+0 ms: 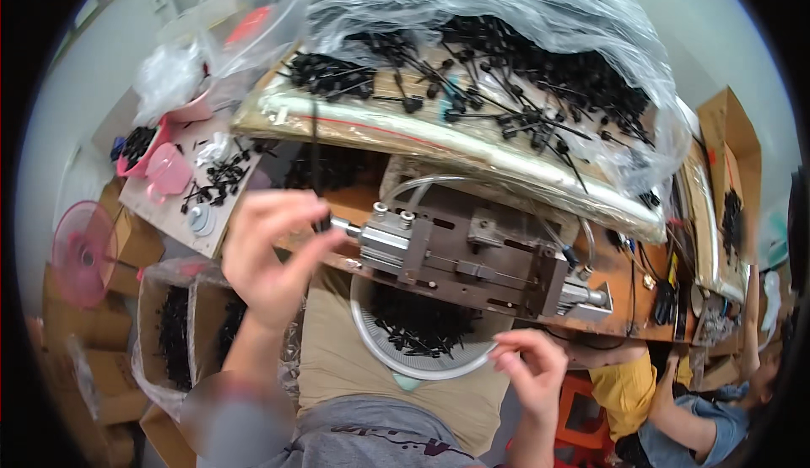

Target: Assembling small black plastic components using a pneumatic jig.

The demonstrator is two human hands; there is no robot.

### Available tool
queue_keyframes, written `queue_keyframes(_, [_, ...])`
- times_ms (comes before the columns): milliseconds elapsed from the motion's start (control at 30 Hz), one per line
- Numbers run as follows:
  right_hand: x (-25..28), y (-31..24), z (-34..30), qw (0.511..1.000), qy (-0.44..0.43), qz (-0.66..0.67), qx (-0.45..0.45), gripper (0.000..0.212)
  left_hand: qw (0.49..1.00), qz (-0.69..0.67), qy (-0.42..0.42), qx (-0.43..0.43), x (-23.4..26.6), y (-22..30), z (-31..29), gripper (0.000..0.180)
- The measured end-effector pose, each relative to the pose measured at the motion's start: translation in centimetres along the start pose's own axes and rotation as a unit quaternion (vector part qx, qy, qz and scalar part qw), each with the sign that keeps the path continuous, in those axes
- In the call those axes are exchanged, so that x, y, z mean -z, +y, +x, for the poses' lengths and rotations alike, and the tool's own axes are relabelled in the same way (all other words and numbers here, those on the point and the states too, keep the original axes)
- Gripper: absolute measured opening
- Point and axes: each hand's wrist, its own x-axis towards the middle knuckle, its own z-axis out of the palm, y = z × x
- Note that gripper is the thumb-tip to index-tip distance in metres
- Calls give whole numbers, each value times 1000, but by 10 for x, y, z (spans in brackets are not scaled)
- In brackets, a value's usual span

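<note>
My left hand (268, 249) is raised beside the left end of a small metal press fixture (460, 253), its fingers pinched on a thin black plastic piece whose stem runs upward. My right hand (530, 368) hovers at the right rim of a round white sieve bowl (371, 343) that rests on my lap with several black parts inside. Its fingers are curled together; whether they hold a small part I cannot tell. The fixture has a silver air cylinder (384, 236) with clear hoses.
A large heap of black stemmed parts (523, 63) lies under a clear plastic sheet on the bench behind. Cardboard boxes lined with bags of black parts (173, 325) stand at my left, near a pink fan (83, 253). Another person (675, 400) sits at lower right.
</note>
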Motion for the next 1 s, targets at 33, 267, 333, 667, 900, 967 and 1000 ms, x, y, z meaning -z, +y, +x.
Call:
queue_keyframes(33, [-6, 6, -3, 1000, -18, 23, -1, 25, 996, 73, 17, -38, 8, -9, 14, 37])
queue_keyframes(267, [-29, 20, -21, 994, -67, 74, -35, 25, 981, 168, 92, -8, 55, -80, 146, 38])
queue_keyframes(333, [-27, 19, -19, 995, -78, 56, -14, 25, 987, 71, 85, 116, 43, -95, 156, 45])
queue_keyframes(667, [-56, 20, -12, 993, -70, 31, -86, 16, 973, -29, -228, -27, -55, -18, 94, 21])
queue_keyframes(900, [-75, 25, -24, 993, -71, 44, -77, 17, 958, 7, -269, -98, -190, -19, 106, 49])
queue_keyframes(967, [-74, 27, -29, 993, -79, 35, -83, 17, 944, 46, -307, -112, -215, -24, 112, 47])
queue_keyframes(1000, [-73, 30, -31, 993, -81, 29, -85, 17, 936, 65, -326, -120, -223, -22, 115, 46])
